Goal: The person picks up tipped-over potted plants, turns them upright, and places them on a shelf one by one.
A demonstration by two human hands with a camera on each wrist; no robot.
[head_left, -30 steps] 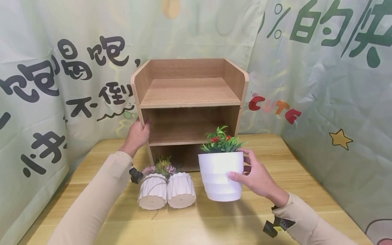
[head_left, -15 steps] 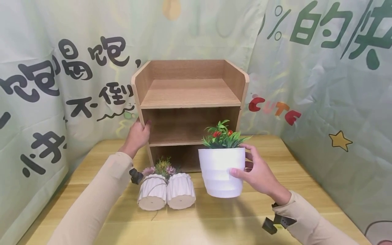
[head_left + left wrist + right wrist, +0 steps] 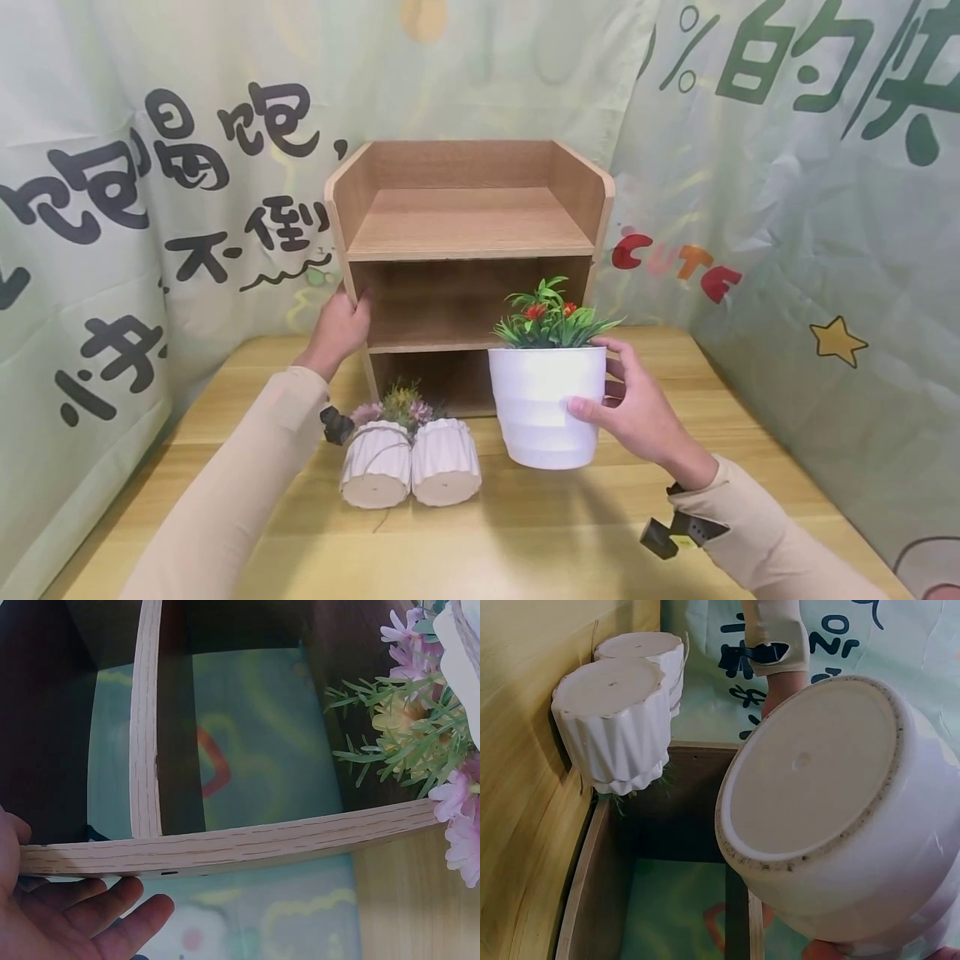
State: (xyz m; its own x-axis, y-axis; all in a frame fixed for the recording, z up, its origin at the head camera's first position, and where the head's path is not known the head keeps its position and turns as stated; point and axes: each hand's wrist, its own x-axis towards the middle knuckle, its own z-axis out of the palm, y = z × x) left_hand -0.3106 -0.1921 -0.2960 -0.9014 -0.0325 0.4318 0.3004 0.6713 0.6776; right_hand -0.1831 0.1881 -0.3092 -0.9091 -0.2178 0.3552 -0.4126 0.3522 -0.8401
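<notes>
A wooden shelf with an upper tray and two open compartments stands on the table. My left hand grips its left side panel, thumb inside and fingers outside; the left wrist view shows these fingers under the panel's edge. In the air before the shelf's right half, my right hand holds a white flowerpot by its right side. Green leaves and red flowers rise from it. The pot's round underside faces the right wrist camera.
Two small white fluted flowerpots lie on their sides before the shelf, bases towards me, with pink and yellow flowers behind. Printed cloth hangs around the wooden table.
My right hand has lifted the white flowerpot a little higher and slightly to the right. My left hand keeps its hold on the shelf, and the small pots have stayed put.
</notes>
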